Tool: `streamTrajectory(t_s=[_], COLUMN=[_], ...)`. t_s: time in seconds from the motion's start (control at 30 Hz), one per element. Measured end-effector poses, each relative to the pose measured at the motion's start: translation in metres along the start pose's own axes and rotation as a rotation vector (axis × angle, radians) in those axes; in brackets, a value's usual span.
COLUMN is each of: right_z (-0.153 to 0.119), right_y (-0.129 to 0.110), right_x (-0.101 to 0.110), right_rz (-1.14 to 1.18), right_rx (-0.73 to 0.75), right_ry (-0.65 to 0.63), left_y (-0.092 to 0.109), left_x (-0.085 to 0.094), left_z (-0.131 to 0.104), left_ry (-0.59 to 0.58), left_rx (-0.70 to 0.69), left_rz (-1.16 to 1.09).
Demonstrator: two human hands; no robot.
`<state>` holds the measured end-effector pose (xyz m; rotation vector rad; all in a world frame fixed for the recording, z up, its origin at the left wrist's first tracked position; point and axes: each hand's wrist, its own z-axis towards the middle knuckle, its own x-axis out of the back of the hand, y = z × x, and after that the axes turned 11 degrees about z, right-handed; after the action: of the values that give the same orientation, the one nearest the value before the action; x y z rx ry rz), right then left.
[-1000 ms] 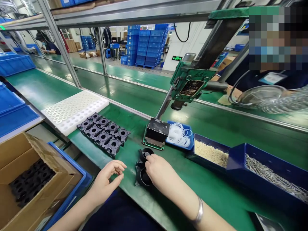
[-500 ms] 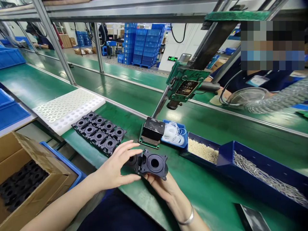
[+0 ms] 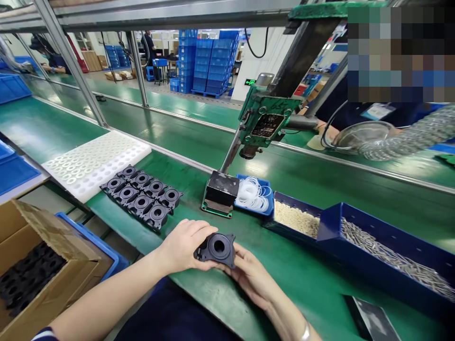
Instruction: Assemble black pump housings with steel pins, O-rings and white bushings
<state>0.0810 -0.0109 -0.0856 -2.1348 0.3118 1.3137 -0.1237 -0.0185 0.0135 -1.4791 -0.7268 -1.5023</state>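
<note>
Both my hands hold a black plastic housing (image 3: 227,240) with a round central hole and cornered flange, above the bench's near edge. My left hand (image 3: 183,246) is closed around its left side, thumb below and fingers over the top. From the right and beneath, my right hand (image 3: 254,277) grips it with bent fingers. Whether a second black piece sits behind it is hidden. To the left, several similar black housings (image 3: 142,202) lie in two rows on the green bench (image 3: 192,279). Beyond my hands stands a press with a green head (image 3: 268,124) and black block (image 3: 222,185).
A blue tray of white rings (image 3: 253,194) adjoins blue bins with cream pieces (image 3: 296,218) and metal pins (image 3: 391,255). A white foam tray (image 3: 103,161) lies left. A cardboard box (image 3: 71,279) holds more black parts. Across the bench sits a person (image 3: 398,113).
My left hand has gone from spread fingers to closed around the black housing. The housing has shifted slightly left and down, and the view has tilted a little.
</note>
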Motion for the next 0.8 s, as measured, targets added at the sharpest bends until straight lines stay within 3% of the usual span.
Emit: streamTrajectory(t_s=[0.1, 0.2, 0.33, 0.53, 0.63, 0.8], right_z=[-0.005, -0.006, -0.003, -0.003, 0.007, 0.046], right_y=[-0.005, -0.003, -0.006, -0.04, -0.048, -0.046], right_x=[0.016, 0.018, 0.011, 0.012, 0.015, 0.003], right_rz=[-0.355, -0.833, -1.234, -1.65, -1.732, -1.598], right_rx=[0.293, 0.516, 0.689, 0.84, 0.844, 0.872], right_ry=[0.101, 0.016, -0.065, -0.044, -0.137, -0.347], left_y=[-0.006, -0.008, -0.01, -0.023, -0.029, -0.032], left_x=[-0.005, -0.004, 0.008, 0.037, 0.042, 0.033], left_z=[0.005, 0.01, 0.005, -0.03, -0.049, -0.069], left_ry=[-0.139, -0.228, -0.205, -0.197, -0.171, -0.146], left_rx=[-0.132, -0.223, -0.225, -0.254, -0.284, -0.205], left_rz=[0.106, 0.151, 0.241, 0.443, 0.481, 0.421])
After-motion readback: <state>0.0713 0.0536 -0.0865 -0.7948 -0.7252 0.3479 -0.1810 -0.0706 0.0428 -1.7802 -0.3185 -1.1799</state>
